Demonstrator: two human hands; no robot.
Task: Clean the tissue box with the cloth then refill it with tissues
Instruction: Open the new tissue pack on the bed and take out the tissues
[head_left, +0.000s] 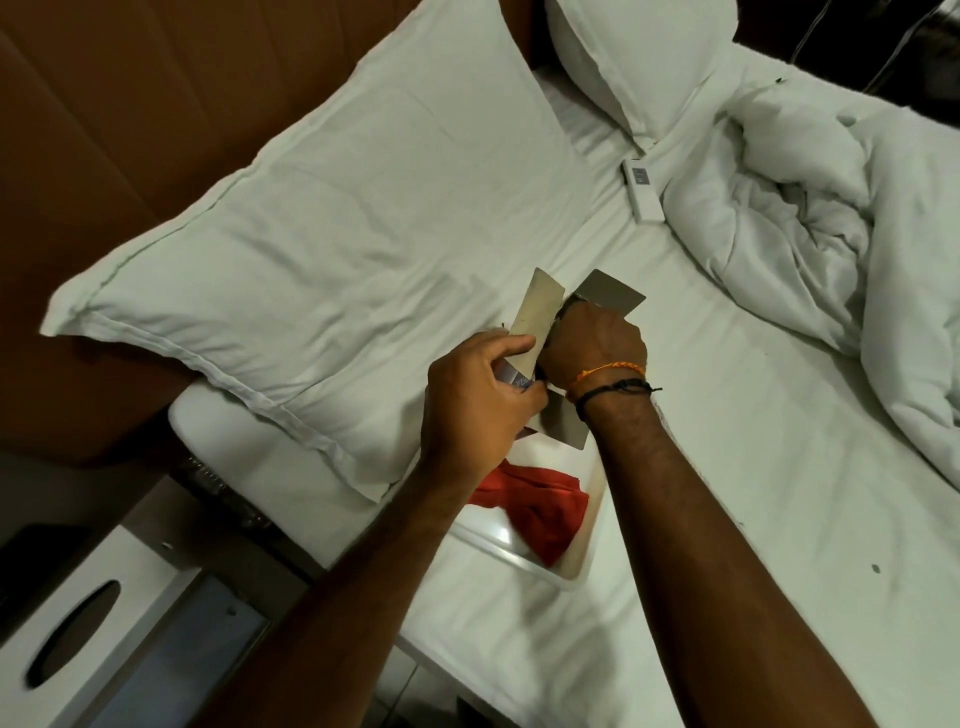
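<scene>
On the white bed (727, 441), I am gripping a cardboard tissue pack (540, 317) with both hands (483, 400), its contents hidden behind my right hand (597, 343).

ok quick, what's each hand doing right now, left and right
Left hand: closed on the cardboard tissue pack, thumb along its open flap.
Right hand: fingers hidden inside the pack's open end; grip cannot be told.

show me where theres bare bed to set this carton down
Widest bare sheet lies right of the right forearm, below the crumpled duvet. A smaller strip runs between the big pillow and the remote. Crowded: the white tray holding the red cloth, under both hands.
</scene>
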